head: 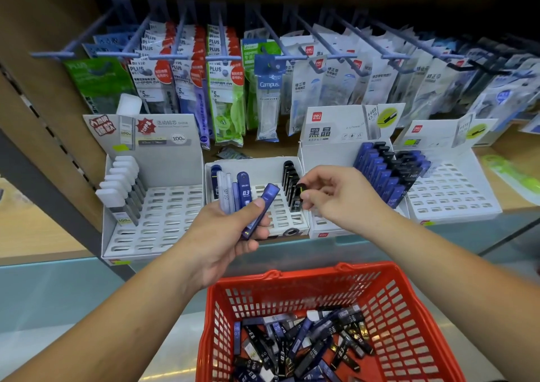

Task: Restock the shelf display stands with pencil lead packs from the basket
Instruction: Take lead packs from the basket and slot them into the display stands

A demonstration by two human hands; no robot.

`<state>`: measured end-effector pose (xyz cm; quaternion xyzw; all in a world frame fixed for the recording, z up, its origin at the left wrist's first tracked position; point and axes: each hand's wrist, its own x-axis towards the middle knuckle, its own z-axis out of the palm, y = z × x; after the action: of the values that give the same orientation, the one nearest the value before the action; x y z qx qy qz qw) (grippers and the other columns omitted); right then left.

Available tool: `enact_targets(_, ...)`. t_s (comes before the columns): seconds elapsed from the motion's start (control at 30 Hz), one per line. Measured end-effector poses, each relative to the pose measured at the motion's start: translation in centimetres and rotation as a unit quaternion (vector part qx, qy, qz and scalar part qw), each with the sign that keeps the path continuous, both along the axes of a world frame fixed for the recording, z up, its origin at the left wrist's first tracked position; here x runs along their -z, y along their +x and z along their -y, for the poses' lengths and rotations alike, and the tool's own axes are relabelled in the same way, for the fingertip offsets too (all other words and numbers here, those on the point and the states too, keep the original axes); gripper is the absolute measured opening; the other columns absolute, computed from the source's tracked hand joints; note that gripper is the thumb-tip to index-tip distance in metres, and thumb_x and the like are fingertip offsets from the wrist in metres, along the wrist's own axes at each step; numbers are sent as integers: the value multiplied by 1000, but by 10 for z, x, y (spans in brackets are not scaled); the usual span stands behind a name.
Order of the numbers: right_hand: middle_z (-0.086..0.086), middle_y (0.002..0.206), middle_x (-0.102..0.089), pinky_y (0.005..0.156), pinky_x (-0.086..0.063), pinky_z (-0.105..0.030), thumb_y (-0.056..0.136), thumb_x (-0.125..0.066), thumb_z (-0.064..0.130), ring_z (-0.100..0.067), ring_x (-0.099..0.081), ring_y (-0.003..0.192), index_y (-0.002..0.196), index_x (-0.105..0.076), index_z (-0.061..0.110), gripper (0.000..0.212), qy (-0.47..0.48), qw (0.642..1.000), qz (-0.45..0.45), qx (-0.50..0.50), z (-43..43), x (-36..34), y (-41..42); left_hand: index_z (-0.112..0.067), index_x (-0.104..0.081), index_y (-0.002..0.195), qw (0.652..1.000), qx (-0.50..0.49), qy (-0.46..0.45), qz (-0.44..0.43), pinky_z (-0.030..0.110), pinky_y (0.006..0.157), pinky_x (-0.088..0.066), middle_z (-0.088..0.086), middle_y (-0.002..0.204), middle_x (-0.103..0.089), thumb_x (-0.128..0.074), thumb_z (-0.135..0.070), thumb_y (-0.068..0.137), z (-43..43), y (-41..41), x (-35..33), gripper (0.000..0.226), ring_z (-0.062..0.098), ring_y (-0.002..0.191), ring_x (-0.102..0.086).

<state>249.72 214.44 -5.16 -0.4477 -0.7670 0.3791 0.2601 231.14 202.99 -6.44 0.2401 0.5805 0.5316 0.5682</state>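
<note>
My left hand (233,232) grips several blue and clear pencil lead packs (260,209), fanned upward in front of the middle white display stand (287,223). My right hand (336,197) pinches a black lead pack (298,196) at the front of the black row on that stand's right side. Below, the red basket (409,317) holds a heap of several black and blue lead packs (304,346).
A white stand (163,223) at the left carries white-capped packs. Two more slotted stands (455,200) to the right hold blue and black packs (385,174). Correction tape packages hang on blue pegs (222,57) behind. The shelf has a glass front edge (438,232).
</note>
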Motion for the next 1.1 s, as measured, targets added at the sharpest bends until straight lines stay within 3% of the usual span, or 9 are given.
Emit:
enact_targets(0.1,8,86,-61,79,-51,-34,85,-80,13,-9,-56,73,88,-72,28,17,130,986,102,-8,-4,2,-2,-4,-69,109,1000,8,1,-27,21,41,-40,11,79,-72,-70,-30,97,3,-1,0,29,14,56,-60)
enact_targets(0.2,6,91,-59,71,-46,-30,78,-86,21,-7,-53,73,97,-61,31,33,132,984,119,20,-5,-7,-3,-5,-69,106,999,16,7,-36,22,42,-39,12,79,-70,-71,-33,95,5,-4,-1,31,15,55,-57)
enact_targets(0.3,2,95,-66,61,-45,-22,80,-85,10,-5,-57,63,106,-66,26,35,26,1000,3,-6,3,-19,-10,-7,-70,100,999,24,22,-14,22,43,-39,11,79,-69,-71,-33,95,6,-5,-4,27,15,54,-54)
enact_targets(0.37,-9,96,-71,56,-51,-27,86,-76,-3,-18,-67,68,109,-71,15,29,-90,989,-109,-51,11,-24,-14,-7,-71,97,999,28,32,0,21,41,-37,11,76,-68,-71,-33,95,5,-2,-10,26,15,53,-52)
enact_targets(0.47,-16,90,-73,62,-59,-31,91,-67,-10,-27,-73,77,114,-69,3,27,-175,961,-205,-62,14,-25,-7,-4,-71,98,999,30,37,18,20,37,-33,11,72,-65,-70,-33,95,0,10,-18,29,15,50,-49)
enact_targets(0.63,-18,102,-74,69,-61,-33,90,-64,-1,-29,-74,85,121,-65,0,32,-250,916,-303,-79,12,-35,20,0,-70,106,996,56,34,68,19,34,-28,12,73,-65,-69,-33,97,-11,43,-34,34,14,47,-48)
enact_targets(0.8,-17,74,-71,55,-56,-29,81,-78,1,-23,-66,59,102,-71,1,23,-122,941,-310,58,-2,-53,68,-7,-69,109,997,37,44,-58,22,36,-34,15,80,-75,-64,-33,101,-26,81,-48,27,16,46,-56)
enact_targets(0.97,-15,73,-66,59,-59,-26,91,-68,-8,-19,-70,60,91,-69,12,20,-6,961,-243,134,-12,-45,106,-5,-61,112,991,56,27,-115,24,42,-37,12,76,-73,-62,-17,102,-38,115,-43,16,19,48,-57)
enact_targets(1.1,-12,78,-66,61,-58,-22,93,-65,-7,-14,-69,61,92,-68,19,26,29,967,-210,139,-19,-38,121,-5,-57,113,993,82,3,-82,25,45,-35,14,80,-74,-57,-3,96,-48,132,-43,17,18,51,-58)
